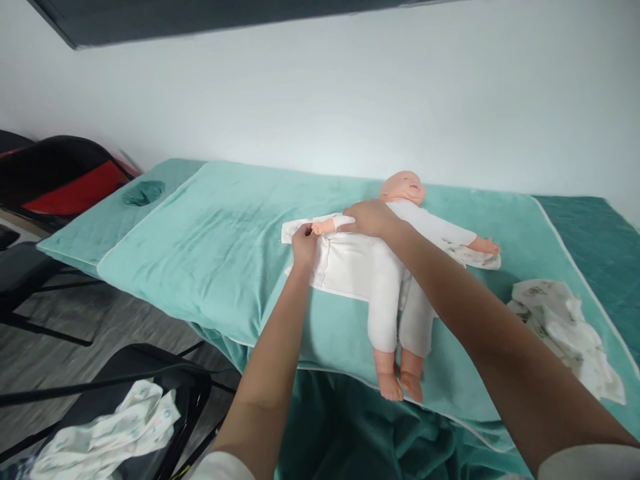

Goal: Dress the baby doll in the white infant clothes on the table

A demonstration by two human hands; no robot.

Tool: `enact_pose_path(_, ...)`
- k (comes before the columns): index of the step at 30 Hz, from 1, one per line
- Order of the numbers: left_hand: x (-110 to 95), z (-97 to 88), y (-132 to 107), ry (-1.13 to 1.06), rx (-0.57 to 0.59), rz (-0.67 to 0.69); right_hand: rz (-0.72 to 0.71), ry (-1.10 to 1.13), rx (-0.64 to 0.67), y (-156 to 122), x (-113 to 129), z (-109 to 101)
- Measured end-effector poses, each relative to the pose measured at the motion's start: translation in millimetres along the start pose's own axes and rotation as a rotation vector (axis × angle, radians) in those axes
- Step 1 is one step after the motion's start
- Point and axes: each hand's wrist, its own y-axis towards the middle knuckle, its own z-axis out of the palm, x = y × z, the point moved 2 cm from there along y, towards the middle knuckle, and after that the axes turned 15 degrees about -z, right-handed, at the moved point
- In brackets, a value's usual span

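Observation:
A baby doll [384,327] with a white cloth body lies on its back, head toward the wall and bare feet toward me. Beneath it a white baby garment [345,267] is spread out, with a printed inner side showing at the sleeves. My left hand [305,247] is closed at the doll's hand, pinching the sleeve end of the garment. My right hand [373,219] is wrapped round the doll's arm on the left side, near its elbow. The doll's other arm stretches out to the right over the second sleeve [487,259].
A green velvety cover [225,220] drapes the massage bed, which has a face hole [144,193] at its left end. To the right lies a crumpled printed cloth [567,333]. At lower left a black chair [185,387] holds a printed baby garment [115,427].

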Motion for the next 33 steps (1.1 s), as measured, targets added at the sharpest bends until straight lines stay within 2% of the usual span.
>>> enact_pose_path(2, 3, -4.5, 4, -0.074, 0.016, -0.006, 0.010, -0.023, 0.019, 0, 3, 0)
enact_pose_path(6, 4, -7.7, 2, -0.156, -0.076, 0.003, 0.024, -0.064, 0.071, 0, 8, 0)
enact_pose_path(8, 1, -5.0, -5, -0.079, -0.143, 0.055, 0.030, -0.100, 0.090, 1, 10, 2)
enact_pose_path(10, -4, 0.5, -15, 0.074, -0.181, 0.181, 0.040, -0.140, 0.096, 5, 11, 7)
enact_pose_path(12, -8, 7.8, -23, 0.232, -0.133, 0.345, 0.054, -0.169, 0.081, 10, 14, 14)
enact_pose_path(14, -9, 14.4, -29, 0.356, -0.031, 0.474, 0.074, -0.191, 0.038, 17, 19, 19)
enact_pose_path(16, -9, 16.9, -30, 0.432, 0.004, 0.514, 0.088, -0.207, -0.034, 20, 24, 20)
enact_pose_path(18, -9, 15.5, -30, 0.467, -0.063, 0.461, 0.093, -0.192, -0.115, 16, 26, 15)
enact_pose_path(21, -10, 12.3, -28, 0.503, -0.171, 0.308, 0.134, -0.072, -0.316, -14, 14, 2)
enact_pose_path(24, -10, 12.2, -27, 0.509, -0.175, 0.195, 0.274, 0.025, -0.738, -74, -12, -3)
enact_pose_path(26, -8, 12.5, -25, 0.464, -0.163, 0.147, 0.523, -0.037, -1.011, -120, -29, 7)
enact_pose_path(27, -7, 12.6, -23, 0.431, -0.151, 0.130, 0.665, -0.028, -1.069, -140, -35, 15)
enact_pose_path(28, -7, 12.8, -22, 0.393, -0.132, 0.115, 0.767, 0.037, -1.033, -155, -40, 25)
enact_pose_path(30, -7, 13.4, -18, 0.298, -0.083, 0.083, 0.875, 0.187, -0.883, -171, -43, 43)
enact_pose_path(32, -12, 15.1, -17, 0.186, -0.014, 0.039, 0.900, 0.265, -0.781, -173, -41, 53)
enact_pose_path(33, -16, 16.8, -17, 0.148, 0.024, 0.018, 0.896, 0.284, -0.776, -172, -40, 54)
